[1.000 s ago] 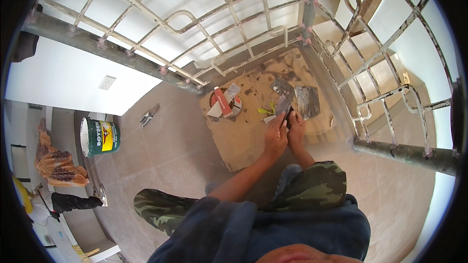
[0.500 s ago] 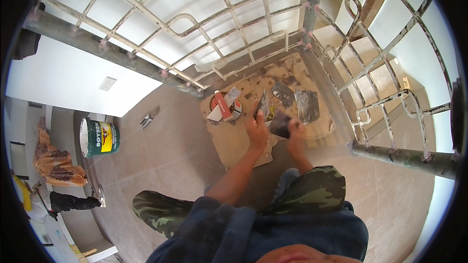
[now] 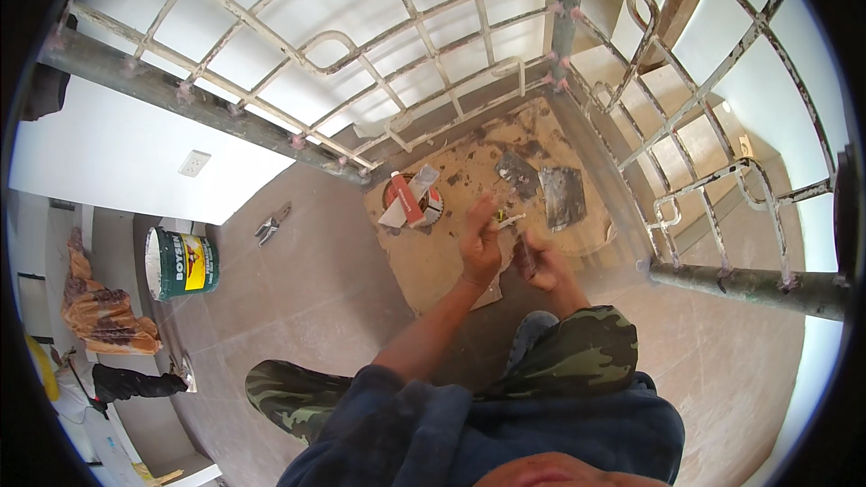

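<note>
My left hand (image 3: 481,248) is closed on a thin putty spreader (image 3: 511,220), seen edge-on with a pale edge. Close beside it, my right hand (image 3: 541,266) grips a dark flat plate (image 3: 524,261), mostly hidden by the fingers. Both hands are over a stained cardboard sheet (image 3: 424,271) on the floor. Farther off on the cardboard are a grey-smeared flat plate (image 3: 564,197) and a smaller dark one (image 3: 518,171). To their left stands an open can (image 3: 434,207), with a red and white narrow box (image 3: 407,199) and a translucent flat piece (image 3: 425,179) across its top.
Pliers (image 3: 272,224) lie on the floor (image 3: 298,298) to the left, near a green paint bucket (image 3: 185,263). Metal grilles with peeling paint (image 3: 410,13) rise ahead and on the right (image 3: 695,185). Stained orange cloth (image 3: 104,311) lies at the far left.
My right hand has come slightly nearer to me, and its dark plate has turned from face-up to nearly edge-on. The spreader in my left hand has tipped from upright toward the right.
</note>
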{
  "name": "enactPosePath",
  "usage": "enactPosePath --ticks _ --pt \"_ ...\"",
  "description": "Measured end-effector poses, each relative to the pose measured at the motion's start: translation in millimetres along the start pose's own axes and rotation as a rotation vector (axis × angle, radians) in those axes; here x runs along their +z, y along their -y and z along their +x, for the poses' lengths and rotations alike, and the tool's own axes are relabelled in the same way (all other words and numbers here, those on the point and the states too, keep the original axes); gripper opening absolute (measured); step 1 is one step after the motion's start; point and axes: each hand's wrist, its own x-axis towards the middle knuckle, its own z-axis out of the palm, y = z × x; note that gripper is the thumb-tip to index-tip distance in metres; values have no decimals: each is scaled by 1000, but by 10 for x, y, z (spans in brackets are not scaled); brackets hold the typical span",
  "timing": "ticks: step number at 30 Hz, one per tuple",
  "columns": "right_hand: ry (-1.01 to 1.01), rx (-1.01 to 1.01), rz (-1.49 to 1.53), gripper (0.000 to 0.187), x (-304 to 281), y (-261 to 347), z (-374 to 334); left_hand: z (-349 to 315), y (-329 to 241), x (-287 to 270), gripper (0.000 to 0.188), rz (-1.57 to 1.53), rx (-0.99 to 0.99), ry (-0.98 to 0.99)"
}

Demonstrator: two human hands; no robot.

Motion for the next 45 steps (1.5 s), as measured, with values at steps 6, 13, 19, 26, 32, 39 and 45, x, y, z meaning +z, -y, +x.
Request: enactPosePath --ticks 6,13,19,26,32,39,45 --pt "14 28 346 20 -32 396 34 -160 -154 70 30 110 234 215" --pt "-453 -451 -245 25 507 131 -94 -50 -135 78 40 137 -70 -25" --pt "-574 -1064 -836 27 569 67 -49 -332 -256 218 55 490 106 323" --pt "-589 -1126 -1075 27 519 39 -18 -433 -168 365 50 416 30 239" --pt "-570 -931 -1168 22 340 -97 0 -277 -186 383 43 345 -161 54" --pt "-542 -1152 -622 33 429 123 75 -237 -327 33 35 353 -24 135" --pt "-584 -866 -159 30 708 235 -210 -221 -260 49 28 -326 -773 -337"
